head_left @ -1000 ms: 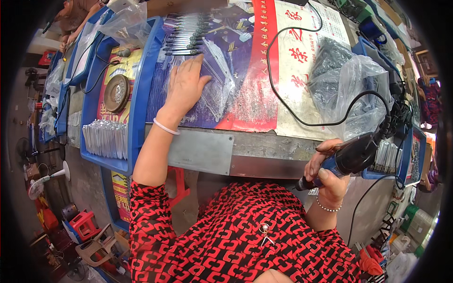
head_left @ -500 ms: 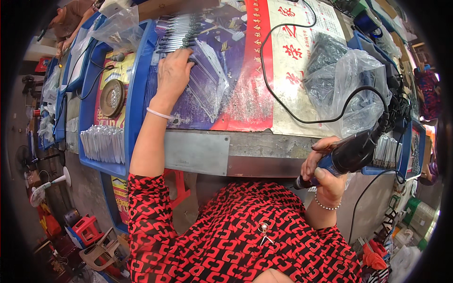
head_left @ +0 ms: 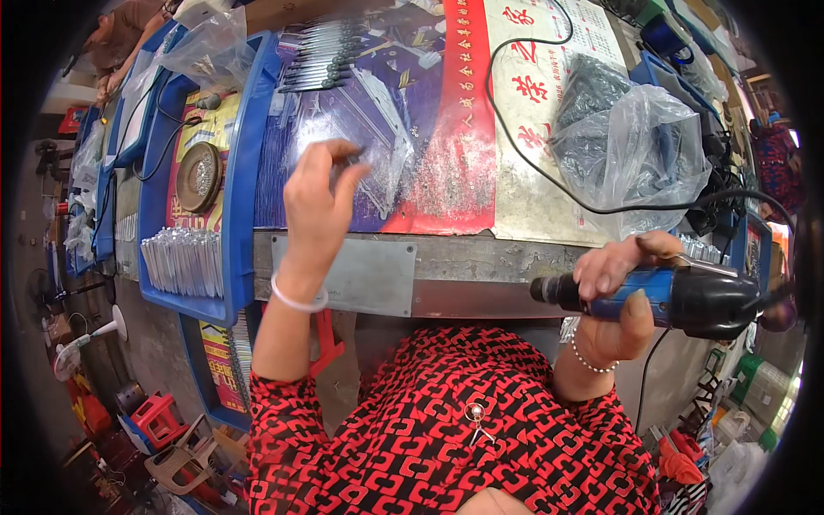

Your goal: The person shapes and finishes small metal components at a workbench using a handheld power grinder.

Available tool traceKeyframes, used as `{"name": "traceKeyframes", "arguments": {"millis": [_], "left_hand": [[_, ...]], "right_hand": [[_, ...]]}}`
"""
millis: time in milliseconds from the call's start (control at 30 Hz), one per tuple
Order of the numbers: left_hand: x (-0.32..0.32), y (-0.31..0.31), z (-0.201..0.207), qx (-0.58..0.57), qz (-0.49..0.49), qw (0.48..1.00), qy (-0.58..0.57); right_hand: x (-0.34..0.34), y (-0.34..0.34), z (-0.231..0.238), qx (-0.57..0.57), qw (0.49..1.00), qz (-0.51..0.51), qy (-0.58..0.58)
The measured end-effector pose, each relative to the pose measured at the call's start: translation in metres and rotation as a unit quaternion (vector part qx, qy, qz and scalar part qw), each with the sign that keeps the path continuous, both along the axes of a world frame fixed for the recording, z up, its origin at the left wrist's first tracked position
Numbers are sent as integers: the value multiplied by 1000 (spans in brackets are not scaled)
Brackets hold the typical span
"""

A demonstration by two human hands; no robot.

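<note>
My right hand (head_left: 614,296) is wrapped round a blue and black electric screwdriver (head_left: 695,296). The tool lies nearly level in front of the table's right part, its black nose pointing left. My left hand (head_left: 319,193) hovers over the purple part of the poster-covered tabletop, its fingers bent and the thumb apart from them. Motion smears its fingertips, and I make out nothing held in them. Beyond it lies a row of slim metal rods (head_left: 319,56) with dark ends. Small bright metal parts (head_left: 429,176) are scattered over the poster, to the right of that hand.
On the left stands a blue tray (head_left: 245,172) with a round dish (head_left: 201,176) and a bundle of silvery rods (head_left: 182,262). Clear plastic bags (head_left: 644,154) lie at the right. A black cable (head_left: 558,184) curves across the tabletop. Another person (head_left: 129,39) is at the far left.
My left hand has come back from the row of rods toward me. My right hand has turned the electric screwdriver from a slant to nearly level.
</note>
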State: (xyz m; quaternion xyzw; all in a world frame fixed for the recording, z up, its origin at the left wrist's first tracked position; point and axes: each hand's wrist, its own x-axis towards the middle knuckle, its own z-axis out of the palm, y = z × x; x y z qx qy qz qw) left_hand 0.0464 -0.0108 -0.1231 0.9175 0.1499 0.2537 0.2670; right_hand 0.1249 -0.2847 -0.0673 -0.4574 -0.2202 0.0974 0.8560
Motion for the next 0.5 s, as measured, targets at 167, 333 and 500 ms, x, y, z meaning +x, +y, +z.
{"name": "traceKeyframes", "arguments": {"millis": [167, 333, 500], "left_hand": [[-39, -51, 9, -396, -20, 918, 13], [-60, -84, 4, -707, -93, 700, 34], [-71, -98, -9, -733, -121, 668, 48]], "right_hand": [[15, 35, -12, 48, 992, -49, -106], [30, 70, -28, 47, 983, -100, -148], [37, 86, -45, 12, 979, -118, -164]]}}
